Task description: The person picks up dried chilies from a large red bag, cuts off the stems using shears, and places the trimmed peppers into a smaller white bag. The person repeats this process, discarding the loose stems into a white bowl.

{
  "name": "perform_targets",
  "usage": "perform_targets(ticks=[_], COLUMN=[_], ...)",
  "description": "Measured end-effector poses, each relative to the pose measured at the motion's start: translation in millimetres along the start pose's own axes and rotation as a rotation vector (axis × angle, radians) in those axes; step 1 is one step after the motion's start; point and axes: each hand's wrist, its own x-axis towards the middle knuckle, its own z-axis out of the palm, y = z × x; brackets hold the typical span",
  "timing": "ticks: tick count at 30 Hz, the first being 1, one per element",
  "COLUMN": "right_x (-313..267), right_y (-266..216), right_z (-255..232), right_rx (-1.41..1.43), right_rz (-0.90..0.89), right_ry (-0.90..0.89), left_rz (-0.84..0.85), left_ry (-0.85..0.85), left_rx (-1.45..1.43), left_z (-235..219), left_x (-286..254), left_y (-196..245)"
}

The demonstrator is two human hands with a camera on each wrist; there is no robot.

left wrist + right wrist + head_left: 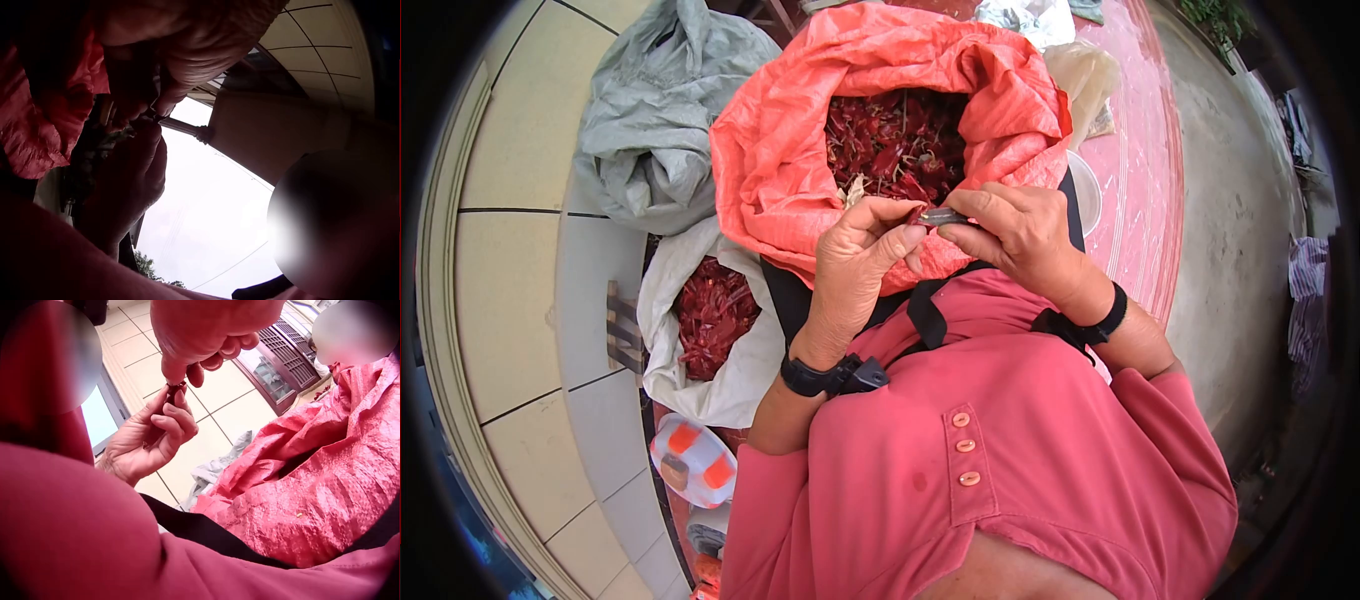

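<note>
My left hand (855,260) pinches a dried red chili (917,213) between thumb and fingertips, over the near rim of the red woven sack (770,150). My right hand (1025,240) holds a small grey metal tool (943,216) between thumb and forefinger, its end right at the chili; its exact kind I cannot tell. In the right wrist view the fingertips of both hands meet around the dark red chili (176,392). Dried red chilies (890,140), some with pale stems, fill the red sack's rolled-down mouth.
Left of the red sack stands a white sack (745,395) holding red chilies (712,318). A grey sack (660,130) lies crumpled behind it. An orange-and-white bag (692,460) sits lower left. A white tub (1086,195) is partly hidden on the right, beside clear plastic bags (1080,80).
</note>
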Motion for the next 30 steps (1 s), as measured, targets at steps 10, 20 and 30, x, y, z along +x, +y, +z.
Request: perform_targets(ticks=[10,20,30], right_x=[-4,0,-53], right_y=[-8,-21,82], right_z=[12,-3,-25], right_rx=[0.028,1.051,1.818], right_rz=[0.06,0.727,1.054], right_ry=[0.078,-0.036,0.702], left_rz=[-0.101,-0.194,0.067], left_ry=[-0.014,-0.084,0.234], left_rx=[-0.336,-0.414,-0.019], left_z=[5,-3,-58], left_x=[-3,-8,-37], left_y=[-1,-7,18])
